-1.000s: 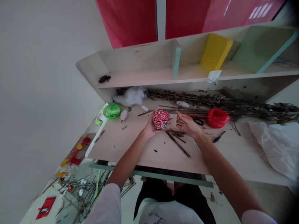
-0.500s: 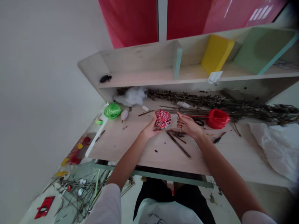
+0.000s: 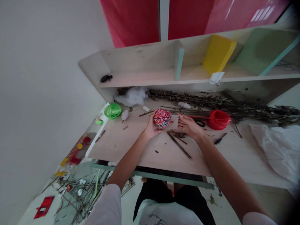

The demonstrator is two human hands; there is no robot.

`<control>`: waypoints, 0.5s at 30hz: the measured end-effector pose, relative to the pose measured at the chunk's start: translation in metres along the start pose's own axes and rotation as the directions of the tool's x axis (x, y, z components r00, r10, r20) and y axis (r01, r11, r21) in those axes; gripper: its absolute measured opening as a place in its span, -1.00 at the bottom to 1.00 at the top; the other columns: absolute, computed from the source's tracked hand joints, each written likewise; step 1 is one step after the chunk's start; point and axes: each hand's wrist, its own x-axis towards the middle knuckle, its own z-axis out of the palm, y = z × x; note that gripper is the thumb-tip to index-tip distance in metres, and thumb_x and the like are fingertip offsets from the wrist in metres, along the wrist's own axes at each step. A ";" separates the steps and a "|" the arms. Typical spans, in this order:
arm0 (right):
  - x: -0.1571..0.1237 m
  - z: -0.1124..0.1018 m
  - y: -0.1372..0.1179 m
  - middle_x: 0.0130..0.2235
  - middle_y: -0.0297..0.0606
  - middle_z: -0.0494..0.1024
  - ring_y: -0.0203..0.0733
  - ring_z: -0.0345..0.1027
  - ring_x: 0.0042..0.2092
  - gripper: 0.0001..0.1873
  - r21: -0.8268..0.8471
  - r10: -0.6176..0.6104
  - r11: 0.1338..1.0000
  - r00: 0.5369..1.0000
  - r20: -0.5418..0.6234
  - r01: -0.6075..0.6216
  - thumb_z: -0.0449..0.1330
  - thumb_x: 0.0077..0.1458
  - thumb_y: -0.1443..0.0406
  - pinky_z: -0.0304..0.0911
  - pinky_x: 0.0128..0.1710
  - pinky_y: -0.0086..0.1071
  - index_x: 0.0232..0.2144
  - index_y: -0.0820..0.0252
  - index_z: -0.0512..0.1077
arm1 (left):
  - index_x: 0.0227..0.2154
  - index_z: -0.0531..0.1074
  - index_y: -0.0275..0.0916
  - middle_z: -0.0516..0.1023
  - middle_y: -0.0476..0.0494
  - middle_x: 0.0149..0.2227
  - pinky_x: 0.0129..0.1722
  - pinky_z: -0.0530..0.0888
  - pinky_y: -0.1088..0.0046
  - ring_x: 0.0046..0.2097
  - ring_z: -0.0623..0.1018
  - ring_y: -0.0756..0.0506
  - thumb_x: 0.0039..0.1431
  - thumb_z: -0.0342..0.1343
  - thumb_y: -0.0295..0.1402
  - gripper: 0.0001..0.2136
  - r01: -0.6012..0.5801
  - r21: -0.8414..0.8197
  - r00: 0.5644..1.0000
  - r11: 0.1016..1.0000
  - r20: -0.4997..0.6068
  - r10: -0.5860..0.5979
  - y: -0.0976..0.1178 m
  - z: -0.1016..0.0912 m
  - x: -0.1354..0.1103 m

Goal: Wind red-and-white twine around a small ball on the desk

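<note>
My left hand (image 3: 151,128) cups a ball of red, white and green twine (image 3: 162,118) from its left side, just above the wooden desk (image 3: 131,147). A short way to the right of the ball, my right hand (image 3: 188,126) hovers with fingers stretched and slightly curled, holding nothing I can make out. Dark twigs (image 3: 179,144) lie on the desk below and between both hands.
A red twine roll (image 3: 218,119) and black scissors (image 3: 200,123) sit right of my right hand. A green twine ball (image 3: 112,111), white stuffing (image 3: 132,96) and a long heap of dry branches (image 3: 234,106) line the back. A white plastic sheet (image 3: 278,150) lies at right. Shelf above; twigs litter the floor (image 3: 79,193).
The ball has turned a little in my left hand. Both hands stay in nearly the same place.
</note>
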 end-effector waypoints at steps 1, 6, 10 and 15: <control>0.000 0.000 0.000 -0.56 -0.53 0.01 -0.42 -0.16 -0.55 -0.54 0.001 0.000 1.000 1.000 0.000 0.000 0.44 -0.29 0.10 0.02 -0.55 -0.48 -0.31 0.10 0.43 | -0.03 0.43 -0.29 0.59 -0.23 -0.36 -0.68 0.11 0.59 -0.48 0.53 -0.09 0.18 -0.04 0.06 -0.47 0.008 0.001 1.000 1.000 0.002 -0.008 0.000 0.000 0.000; 0.000 0.002 -0.001 -0.57 -0.54 0.02 -0.42 -0.17 -0.55 -0.53 -0.028 -0.004 1.000 1.000 0.019 0.005 0.44 -0.31 0.06 0.01 -0.57 -0.47 -0.35 0.10 0.41 | -0.07 0.46 -0.25 0.59 -0.23 -0.35 -0.65 0.17 0.58 -0.43 0.56 -0.13 0.19 -0.10 0.10 -0.45 0.051 0.057 0.999 0.997 -0.013 -0.050 -0.002 -0.005 0.002; -0.001 0.002 -0.002 -0.58 -0.54 -0.01 -0.41 -0.16 -0.56 -0.54 -0.028 -0.007 1.000 1.000 0.029 0.008 0.44 -0.30 0.06 0.00 -0.57 -0.46 -0.35 0.11 0.43 | -0.07 0.46 -0.23 0.60 -0.22 -0.33 -0.65 0.15 0.59 -0.43 0.56 -0.12 0.17 -0.06 0.09 -0.48 0.027 0.055 0.999 0.998 -0.026 -0.026 -0.003 -0.005 0.003; 0.000 -0.001 0.000 -0.58 -0.54 -0.04 -0.43 -0.13 -0.57 -0.60 0.026 -0.014 1.000 0.999 0.042 0.013 0.43 -0.24 0.10 -0.01 -0.56 -0.48 -0.33 0.11 0.46 | -0.13 0.47 -0.25 0.60 -0.24 -0.32 -0.67 0.10 0.60 -0.42 0.56 -0.12 0.14 -0.08 0.14 -0.44 0.022 -0.004 0.999 1.000 -0.023 -0.022 -0.003 -0.006 0.003</control>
